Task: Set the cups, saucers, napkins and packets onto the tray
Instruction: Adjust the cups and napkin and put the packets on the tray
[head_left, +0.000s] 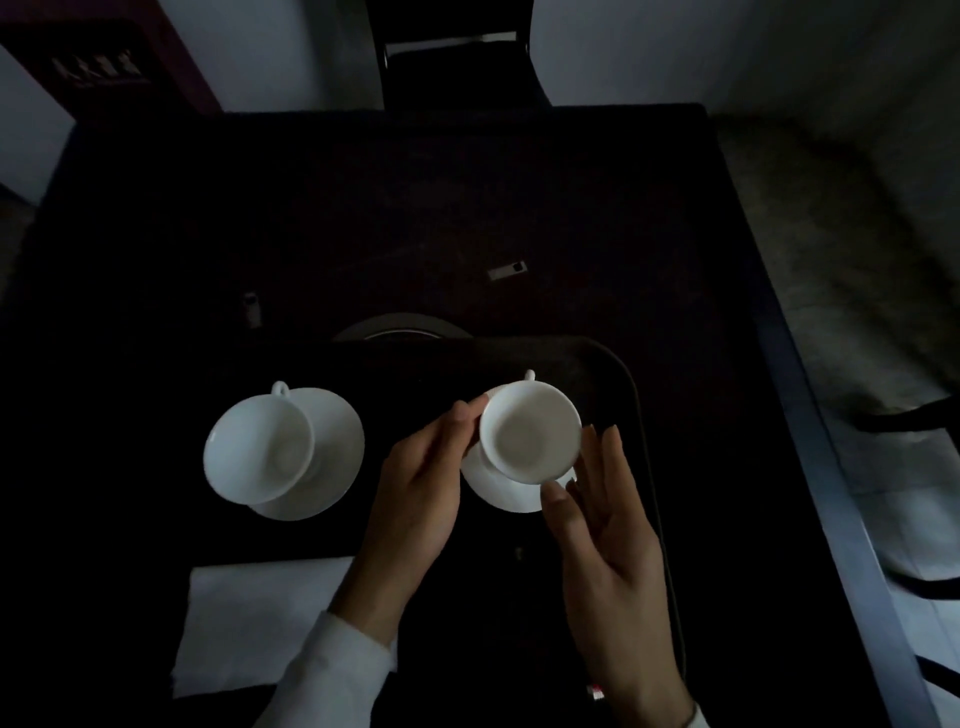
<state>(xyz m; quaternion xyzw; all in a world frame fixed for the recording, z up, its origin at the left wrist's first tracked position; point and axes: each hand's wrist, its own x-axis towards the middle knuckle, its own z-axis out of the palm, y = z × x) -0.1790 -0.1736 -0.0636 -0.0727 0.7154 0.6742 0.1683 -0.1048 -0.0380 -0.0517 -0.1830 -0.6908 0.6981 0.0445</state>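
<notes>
Fingers (464, 415) of left hand (415, 483), right hand (608, 545) at cup (530, 436) over saucer (498, 493)

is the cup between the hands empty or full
Empty: the right cup shows a bare white inside down to its bottom, with no liquid.

A dark worktop (363, 208) fills most of the view. A black chair (452, 57) stands at its far edge. A dark red cabinet (104, 57) is at far left, and grey floor (857, 260) lies to the right.
</notes>
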